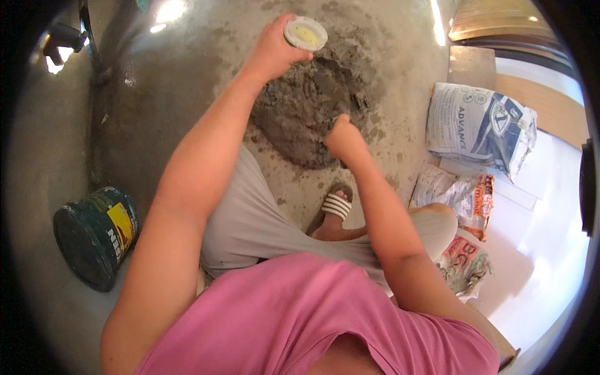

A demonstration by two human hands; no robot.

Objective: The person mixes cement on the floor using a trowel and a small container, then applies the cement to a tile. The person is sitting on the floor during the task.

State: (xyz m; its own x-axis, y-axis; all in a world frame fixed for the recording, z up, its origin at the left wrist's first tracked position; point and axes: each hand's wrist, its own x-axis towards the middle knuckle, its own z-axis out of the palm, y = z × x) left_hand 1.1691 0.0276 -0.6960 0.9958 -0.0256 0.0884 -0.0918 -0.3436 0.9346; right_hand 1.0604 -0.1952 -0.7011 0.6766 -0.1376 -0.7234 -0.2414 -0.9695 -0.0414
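My left hand (275, 50) is closed round the side of a small round tub (305, 34) with a white rim and a pale yellow-green inside. It holds the tub above the far edge of a heap of wet grey mortar (303, 119) on the floor. My right hand (346, 140) is a fist at the right side of the heap. A small dark end shows just below that fist, but what it grips is mostly hidden; it may be a tool handle reaching into the mortar.
A dark green bucket (94, 234) lies tipped at the left. At the right stand a large white-and-blue bag (478, 128), an orange-marked bag (456, 194) and a crumpled red-marked bag (465, 265). Boards (544, 106) lie behind them. My sandalled foot (336, 209) is near the heap.
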